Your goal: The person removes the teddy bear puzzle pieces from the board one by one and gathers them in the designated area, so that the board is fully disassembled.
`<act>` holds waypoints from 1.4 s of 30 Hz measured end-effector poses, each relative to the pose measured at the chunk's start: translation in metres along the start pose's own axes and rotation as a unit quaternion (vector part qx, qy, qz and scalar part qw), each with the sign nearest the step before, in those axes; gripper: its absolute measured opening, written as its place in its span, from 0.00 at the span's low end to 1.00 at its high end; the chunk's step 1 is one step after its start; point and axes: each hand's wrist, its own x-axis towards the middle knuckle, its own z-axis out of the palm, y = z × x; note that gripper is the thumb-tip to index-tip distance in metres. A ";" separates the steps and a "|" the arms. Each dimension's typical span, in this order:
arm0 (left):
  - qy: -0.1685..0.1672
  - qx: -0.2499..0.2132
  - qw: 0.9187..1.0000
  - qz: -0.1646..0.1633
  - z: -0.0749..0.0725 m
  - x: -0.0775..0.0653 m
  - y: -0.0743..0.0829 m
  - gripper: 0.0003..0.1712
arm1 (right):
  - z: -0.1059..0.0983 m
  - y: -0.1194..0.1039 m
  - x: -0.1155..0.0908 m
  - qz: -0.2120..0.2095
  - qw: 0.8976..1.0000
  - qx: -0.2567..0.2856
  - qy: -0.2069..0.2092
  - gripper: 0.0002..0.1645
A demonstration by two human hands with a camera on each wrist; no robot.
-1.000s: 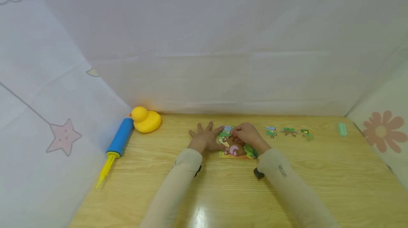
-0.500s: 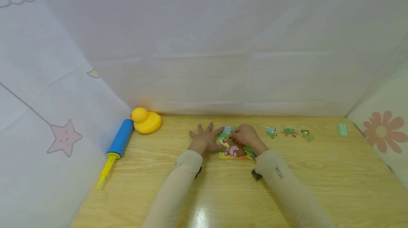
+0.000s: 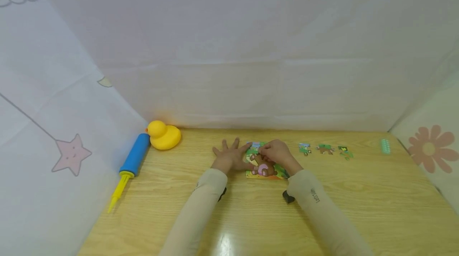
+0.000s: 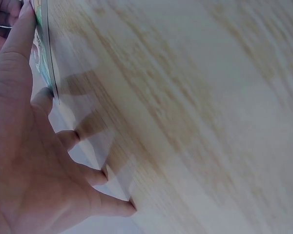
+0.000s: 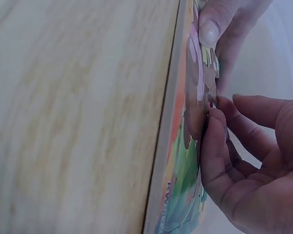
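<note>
A jigsaw puzzle point(image 3: 265, 169) with a brown bear picture lies on the wooden table between both hands. My left hand point(image 3: 232, 157) is spread flat at its left edge, thumb and index finger touching the puzzle; in the left wrist view the other fingertips of the left hand point(image 4: 44, 161) rest on the table. My right hand point(image 3: 277, 153) is over the puzzle's upper middle with curled fingers. In the right wrist view the right hand point(image 5: 254, 156) seems to pinch a small puzzle piece point(image 5: 211, 103) against the puzzle surface point(image 5: 183, 170); the fingers mostly hide this piece.
Loose puzzle pieces point(image 3: 325, 149) lie in a row to the right, with a small green bumpy object point(image 3: 385, 146) farther right. At the left are a yellow toy duck point(image 3: 165, 135) and a blue and yellow hand pump point(image 3: 135, 156). A white fabric wall point(image 3: 229, 88) stands behind the table point(image 3: 376, 200).
My right forearm has shifted slightly to the left, and the right hand has moved a touch with it. The left hand and the loose pieces stay put.
</note>
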 end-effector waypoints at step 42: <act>-0.004 -0.013 1.000 -0.003 -0.001 -0.002 0.000 0.58 | 0.001 0.017 0.004 -0.013 0.996 0.077 -0.038 0.15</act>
